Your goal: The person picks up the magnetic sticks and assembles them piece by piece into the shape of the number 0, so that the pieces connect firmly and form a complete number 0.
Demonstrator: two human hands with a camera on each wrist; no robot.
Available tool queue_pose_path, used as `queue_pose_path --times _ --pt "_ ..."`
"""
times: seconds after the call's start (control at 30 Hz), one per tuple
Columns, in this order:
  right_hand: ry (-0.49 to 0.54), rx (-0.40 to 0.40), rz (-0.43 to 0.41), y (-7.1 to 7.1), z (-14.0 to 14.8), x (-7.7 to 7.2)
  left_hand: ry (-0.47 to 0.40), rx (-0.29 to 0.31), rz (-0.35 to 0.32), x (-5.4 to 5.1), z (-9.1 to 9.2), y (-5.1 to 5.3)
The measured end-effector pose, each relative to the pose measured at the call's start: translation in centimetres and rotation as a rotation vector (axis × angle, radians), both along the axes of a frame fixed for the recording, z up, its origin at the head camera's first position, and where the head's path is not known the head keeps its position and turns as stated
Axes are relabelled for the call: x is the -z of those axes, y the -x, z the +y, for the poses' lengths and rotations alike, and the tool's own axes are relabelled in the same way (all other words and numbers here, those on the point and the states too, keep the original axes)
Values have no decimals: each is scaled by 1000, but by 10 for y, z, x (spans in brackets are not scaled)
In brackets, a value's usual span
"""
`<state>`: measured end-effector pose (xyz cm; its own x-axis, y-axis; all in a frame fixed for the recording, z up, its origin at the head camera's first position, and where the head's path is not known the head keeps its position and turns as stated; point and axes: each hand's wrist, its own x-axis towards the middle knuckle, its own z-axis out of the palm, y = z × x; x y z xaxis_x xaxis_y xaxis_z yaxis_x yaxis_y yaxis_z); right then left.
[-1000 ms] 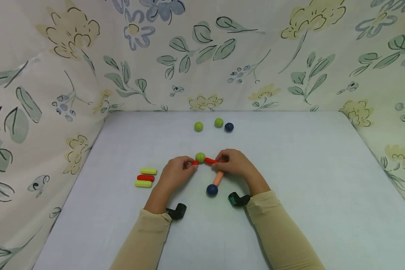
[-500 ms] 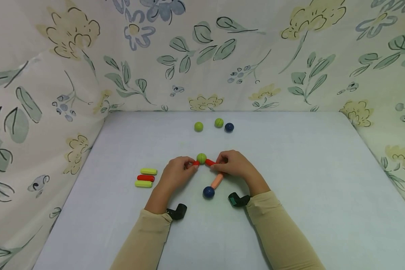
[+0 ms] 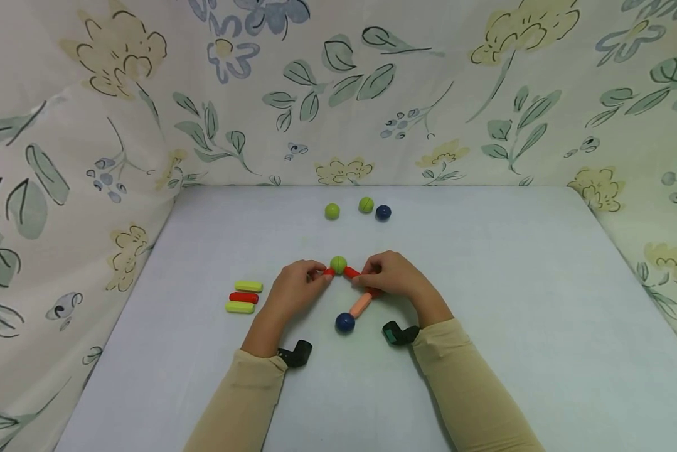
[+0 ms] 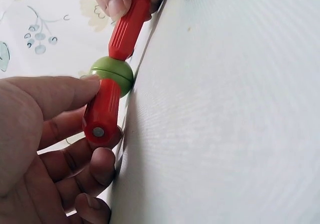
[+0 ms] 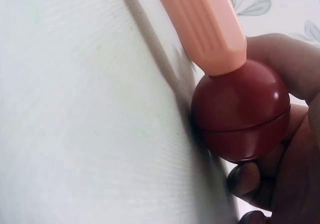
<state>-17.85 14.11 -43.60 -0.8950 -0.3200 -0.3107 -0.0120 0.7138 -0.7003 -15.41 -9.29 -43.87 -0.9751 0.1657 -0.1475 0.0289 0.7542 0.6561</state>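
Observation:
My left hand [image 3: 295,285] pinches a short red stick [image 4: 102,112] between thumb and fingers. One end of it meets a green ball [image 3: 338,264]; a metal disc shows in its other end. On the ball's far side sits a second red stick [image 4: 131,27], pinched by my right hand [image 3: 396,274]. That stick runs to a dark red ball [image 5: 242,109] beside the right fingers. From the red ball an orange stick [image 3: 361,306] slants toward me, ending at a dark blue ball [image 3: 345,322]. These pieces form a bent chain on the white table.
Two loose green balls [image 3: 332,211] and a dark blue ball [image 3: 383,213] lie near the table's back edge. At left, two yellow-green sticks [image 3: 239,307] lie on either side of a red stick [image 3: 244,297]. A floral cloth [image 3: 338,94] hangs behind the table [image 3: 513,282].
The blue ball and orange stick have swung left and slightly toward me. The green ball has shifted slightly right. Both hands keep their pinch and have hardly moved.

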Motion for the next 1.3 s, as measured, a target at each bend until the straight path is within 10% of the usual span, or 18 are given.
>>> queue_pose_path --times 0.83,1.3 --pt "140 -89 112 3 -1 2 1 53 33 3 -1 3" --pt "101 168 114 4 4 2 -37 -47 75 2 -7 0"
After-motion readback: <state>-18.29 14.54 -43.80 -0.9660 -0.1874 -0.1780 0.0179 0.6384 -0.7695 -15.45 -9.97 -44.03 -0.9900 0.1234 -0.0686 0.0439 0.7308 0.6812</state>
